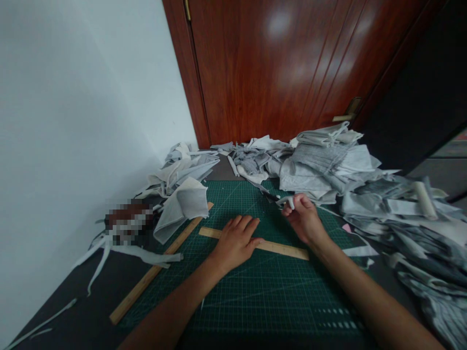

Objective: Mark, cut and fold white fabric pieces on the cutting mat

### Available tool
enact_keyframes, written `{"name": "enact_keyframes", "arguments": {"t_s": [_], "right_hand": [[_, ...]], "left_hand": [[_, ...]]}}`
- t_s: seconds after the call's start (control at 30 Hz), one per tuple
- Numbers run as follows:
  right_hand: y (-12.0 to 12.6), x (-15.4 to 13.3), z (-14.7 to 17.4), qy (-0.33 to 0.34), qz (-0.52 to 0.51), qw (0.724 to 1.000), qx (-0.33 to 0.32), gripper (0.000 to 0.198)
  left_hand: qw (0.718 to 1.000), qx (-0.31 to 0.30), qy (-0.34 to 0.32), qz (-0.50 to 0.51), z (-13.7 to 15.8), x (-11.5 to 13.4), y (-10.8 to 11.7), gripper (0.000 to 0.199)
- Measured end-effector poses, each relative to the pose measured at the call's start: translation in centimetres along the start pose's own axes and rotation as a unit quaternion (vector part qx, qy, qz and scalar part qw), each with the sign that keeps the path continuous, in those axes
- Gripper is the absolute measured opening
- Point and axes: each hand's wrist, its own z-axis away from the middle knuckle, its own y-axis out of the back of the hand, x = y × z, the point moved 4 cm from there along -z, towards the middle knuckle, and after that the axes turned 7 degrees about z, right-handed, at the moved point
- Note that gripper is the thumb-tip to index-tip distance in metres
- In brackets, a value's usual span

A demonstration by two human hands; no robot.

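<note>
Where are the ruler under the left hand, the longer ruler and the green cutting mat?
Shorter ruler [282, 248]: head view, on its bare stretch right of the left hand [236, 238].
Longer ruler [136, 292]: head view, on its nearer half.
Green cutting mat [270, 296]: head view, on its bare near surface.

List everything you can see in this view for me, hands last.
Gridded cutting mat: 1, green, on the table
Shorter flat wooden ruler: 1, light brown, across the mat
Longer flat wooden ruler: 1, light brown, slanting along the mat's left
Heaped fabric pieces: uncountable, grey and white, left, far and right
Cylindrical roll: 1, cream, right heap
Small scrap: 1, pink, right
Pixelated patch: 1, brownish, left, contents unreadable
Small pale object: 1, whitish, above the mat, identity unclear
Table: 1, dark, beneath everything
Panelled wooden door: 1, reddish brown, behind
Wall: 1, white, left
Left hand: 1, bare, on the shorter ruler
Right hand: 1, bare, holding the small pale object
</note>
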Motion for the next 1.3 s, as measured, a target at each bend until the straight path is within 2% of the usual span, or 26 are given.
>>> {"name": "enact_keyframes", "arguments": {"t_s": [0.07, 0.13, 0.2, 0.23, 0.3, 0.37, 0.43, 0.5, 0.57, 0.63, 0.7, 0.8, 0.87, 0.97, 1.1, 1.3], "right_hand": [[-1.2, -1.3, 1.4, 0.006, -0.077, 0.993, -0.086, 0.038], [-2.5, -2.3, 3.0, 0.016, -0.099, 0.97, -0.221, 0.038], [-3.3, -2.6, 4.1, 0.036, -0.004, 0.949, -0.312, 0.037], [-3.5, -2.5, 4.3, 0.055, 0.063, 0.944, -0.319, 0.035], [-3.8, -2.3, 4.4, 0.107, 0.163, 0.934, -0.3, 0.029], [-4.0, -2.1, 4.2, 0.151, 0.2, 0.927, -0.278, 0.025], [-3.8, -2.0, 3.8, 0.162, 0.207, 0.933, -0.247, 0.022], [-3.2, -1.9, 3.4, 0.146, 0.203, 0.948, -0.199, 0.021], [-3.0, -1.7, 3.3, 0.126, 0.196, 0.95, -0.208, 0.021], [-3.2, -1.2, 3.5, 0.12, 0.21, 0.93, -0.275, 0.02], [-3.6, -0.5, 3.9, 0.122, 0.279, 0.891, -0.336, 0.019], [-3.8, 0.7, 3.9, 0.114, 0.399, 0.842, -0.345, 0.018], [-3.7, 1.1, 3.7, 0.101, 0.44, 0.831, -0.326, 0.018], [-3.3, 1.2, 3.3, 0.083, 0.482, 0.822, -0.293, 0.02], [-3.2, 1.1, 3.3, 0.068, 0.516, 0.809, -0.274, 0.019], [-3.4, 1.2, 3.4, 0.067, 0.514, 0.808, -0.279, 0.015]], "left_hand": [[0.998, 0.054, 0.007, 0.042, 0.0, -0.1, 0.3, 0.056], [0.991, 0.095, -0.01, 0.092, 0.0, -0.1, 0.6, 0.067], [0.98, 0.136, -0.037, 0.139, 0.2, -0.1, 0.8, 0.072], [0.974, 0.157, -0.046, 0.156, 0.2, -0.1, 0.9, 0.068], [0.966, 0.188, -0.056, 0.167, 0.4, -0.4, 1.0, 0.043], [0.971, 0.184, -0.067, 0.14, 0.4, -0.6, 0.9, 0.017], [0.978, 0.167, -0.088, 0.085, 0.5, -0.8, 0.9, 0.021], [0.981, 0.157, -0.107, 0.042, 0.5, -0.7, 1.0, 0.024], [0.981, 0.147, -0.12, 0.03, 0.5, -0.4, 0.9, 0.023], [0.985, 0.097, -0.137, 0.037, 0.4, 0.2, 0.4, 0.028], [0.989, 0.019, -0.143, 0.047, 0.3, 0.6, -0.6, 0.037], [0.991, -0.055, -0.113, 0.05, 0.3, 0.8, -1.8, 0.052], [0.994, -0.062, -0.088, 0.028, 0.2, 0.9, -2.0, 0.052], [0.996, -0.066, -0.058, -0.016, 0.1, 1.2, -2.0, 0.041], [0.998, -0.052, -0.012, -0.033, 0.1, 1.7, -1.6, 0.04], [0.998, -0.054, -0.017, 0.007, 0.2, 1.5, -1.7, 0.042]]}}
